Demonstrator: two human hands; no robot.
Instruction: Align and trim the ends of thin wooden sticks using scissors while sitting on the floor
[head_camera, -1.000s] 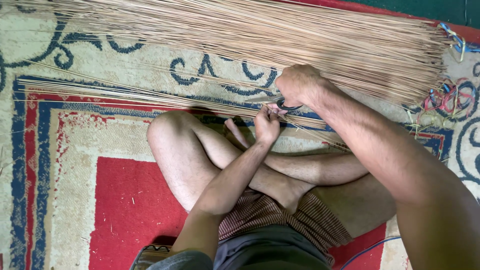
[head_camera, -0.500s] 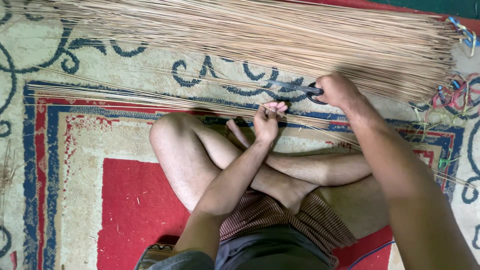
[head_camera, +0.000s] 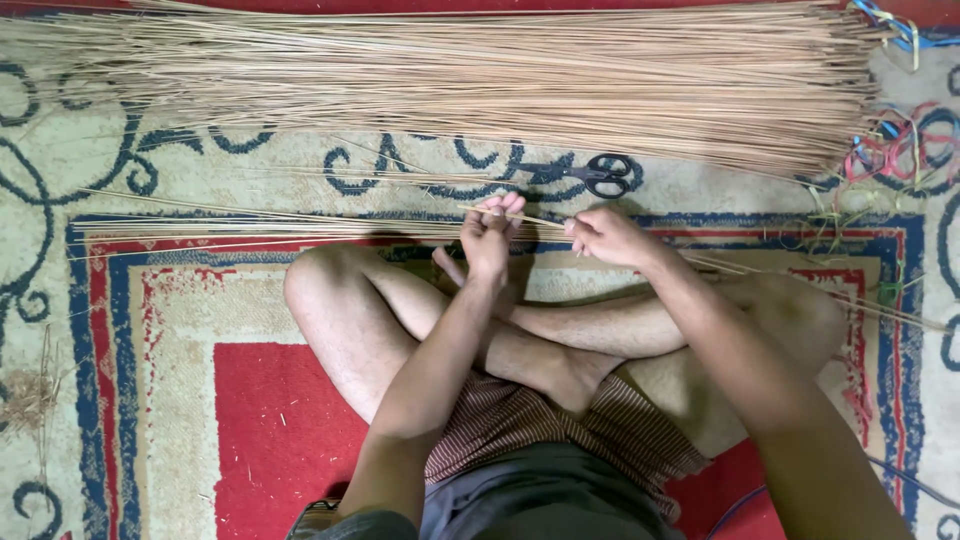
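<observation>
Here, I see both hands meet over the crossed legs (head_camera: 560, 340), each pinching the same thin stick (head_camera: 540, 221). The left hand (head_camera: 488, 235) is upright, fingers (head_camera: 497, 207) bunched and closed on the stick near its middle. The right hand (head_camera: 607, 236) lies just beside it, fingertips closed on the stick a little farther right. The stick runs nearly level between the two grips, tilting slightly down toward the right.

Outward from there: a loose row of sticks (head_camera: 250, 228) lies flat on the carpet (head_camera: 150, 330), reaching left from the hands. More of these run out to the right past the knee. Just beyond the hands, a pair of black-handled scissors (head_camera: 595, 175) rests on the carpet, near but apart from the fingers; blades look shut, though I cannot tell for certain.

Farther up, a big bundle of sticks (head_camera: 480, 80) spans the frame, fanned thin at left, dense at right. Coloured plastic strings (head_camera: 890, 150) lie tangled at the bundle's right end. The carpet is red, blue and cream with scroll patterns. The person sits cross-legged in striped shorts (head_camera: 560, 440).
</observation>
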